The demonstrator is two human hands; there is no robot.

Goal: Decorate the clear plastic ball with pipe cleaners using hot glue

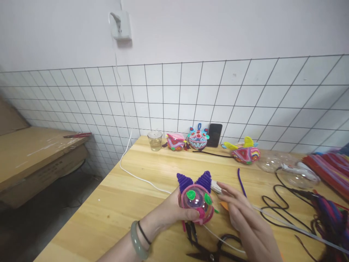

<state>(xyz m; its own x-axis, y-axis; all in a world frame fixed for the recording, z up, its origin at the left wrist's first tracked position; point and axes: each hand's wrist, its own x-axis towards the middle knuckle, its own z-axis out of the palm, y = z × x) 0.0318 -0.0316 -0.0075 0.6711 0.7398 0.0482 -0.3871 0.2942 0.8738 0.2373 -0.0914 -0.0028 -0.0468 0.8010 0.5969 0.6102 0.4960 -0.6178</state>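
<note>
A clear plastic ball ornament (pixel 196 203) with a pink fuzzy rim, purple pipe-cleaner ears, green eye pieces and a pink nose is gripped in my left hand (pixel 178 211). My left thumb presses by the pink nose. To the right of the ball, my right hand (pixel 247 218) has its fingers stretched out, apart from the ball, and I see nothing held in it. Under that hand lies an orange piece (pixel 224 205), partly hidden. Black scissors (pixel 211 254) rest on the table below. Behind the fingers is a white object (pixel 216 187), partly covered.
Along the wall stand a glass cup (pixel 155 141), decorated balls (pixel 198 140) and a phone (pixel 215 135). At right are clear plastic shells (pixel 269 163), a black cable (pixel 276 203) and bundled pipe cleaners (pixel 331 169). A white cord (pixel 136 177) crosses the wooden table (pixel 109 214).
</note>
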